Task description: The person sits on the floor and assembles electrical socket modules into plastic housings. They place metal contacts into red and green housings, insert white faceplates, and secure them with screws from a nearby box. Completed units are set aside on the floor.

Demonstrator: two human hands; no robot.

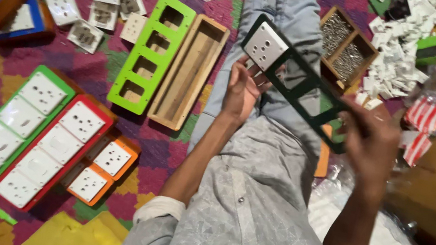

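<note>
A: Well, start at the fingers. What are they doing?

B: The left hand [243, 89] has its fingers curled up behind a white socket module [264, 46], touching its underside where it sits in the far-left opening of a dark green frame plate [305, 89]. The right hand [372, 143] is clamped on the plate's near-right end.

A: Which way does the plate lie?

B: Its long axis runs from far left to near right, tilted, held above the person's lap. The left hand is nearer the socket; 3 openings between the hands look bare.

A: And underneath?

B: A patterned purple and green mat [160, 151]. Left of the leg lie a lime green frame plate [152, 53] with 4 bare openings and a long wooden box [190, 71] just beside it. Nearer left are 3 finished boards edged green [10, 124], red [55, 151] and orange [102, 169]. Far right, a 2-compartment wooden tray of screws [345, 46] stands near a heap of white parts [403, 40].
</note>
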